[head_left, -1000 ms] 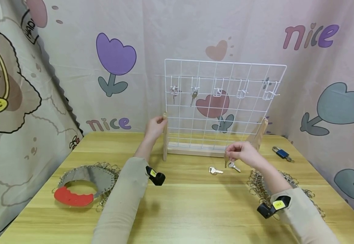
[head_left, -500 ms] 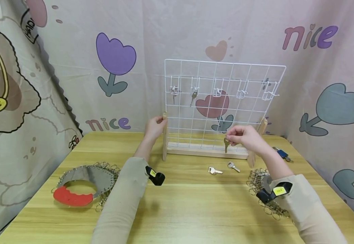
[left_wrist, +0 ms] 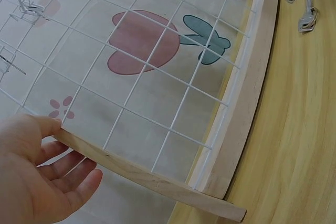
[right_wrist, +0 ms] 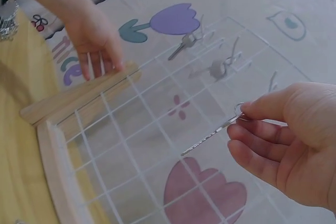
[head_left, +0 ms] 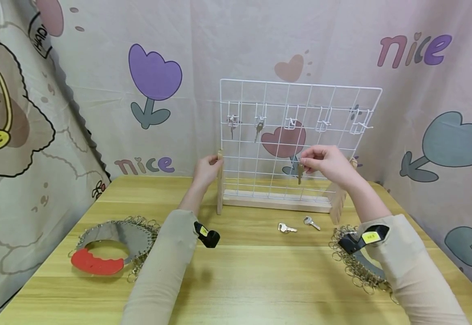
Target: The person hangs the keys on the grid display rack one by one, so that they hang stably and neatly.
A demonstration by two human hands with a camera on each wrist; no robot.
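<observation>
A white wire grid rack (head_left: 256, 158) stands on wooden legs, with a row of hooks across it. My left hand (head_left: 206, 171) grips the top of its left wooden leg (left_wrist: 142, 174), thumb on the near side and fingers behind. In front of the grid, below the hooks, my right hand (head_left: 327, 164) pinches a small ring, and a key (right_wrist: 210, 136) hangs from it. Keys hang on the two leftmost hooks, one being this key (head_left: 259, 128). Two more keys, a left one (head_left: 287, 228) and a right one (head_left: 311, 222), lie on the table before the rack.
A round metal plate with a red handle (head_left: 97, 263) and many rings around its edge lies at the left. Another ringed plate (head_left: 367, 264) lies partly under my right forearm. A patterned curtain (head_left: 203, 45) hangs behind the table (head_left: 252, 280).
My right hand has lifted the key from beside the loose keys on the table up in front of the grid. My left hand has stayed on the wooden leg.
</observation>
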